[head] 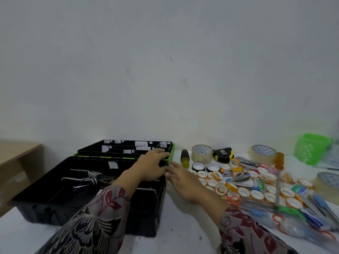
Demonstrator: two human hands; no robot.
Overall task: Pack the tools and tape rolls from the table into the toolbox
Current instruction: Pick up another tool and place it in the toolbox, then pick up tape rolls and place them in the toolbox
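The black toolbox [36,211] stands open at the left, with pliers [88,178] lying inside. Behind it sits a green-rimmed compartment tray [126,149] with white labels. My left hand [152,167] is at the toolbox's right rim, fingers reaching the green edge, and pinches a small black thing [163,163] too blurred to name. My right hand [181,182] lies just right of it with straight fingers, fingertips near the left hand. To the right are a yellow-and-black screwdriver [185,158], a clear tape roll [201,154], a tape measure [222,154], two black tape rolls [198,166] and several small tape rolls [256,194].
Farther right lie an orange-handled screwdriver [278,162], two more big tape rolls [263,156], orange scissors [233,199], cutters and pens. A green basket [311,151] stands at the back right. A wooden desk [18,153] adjoins the table on the left. A wall is close behind.
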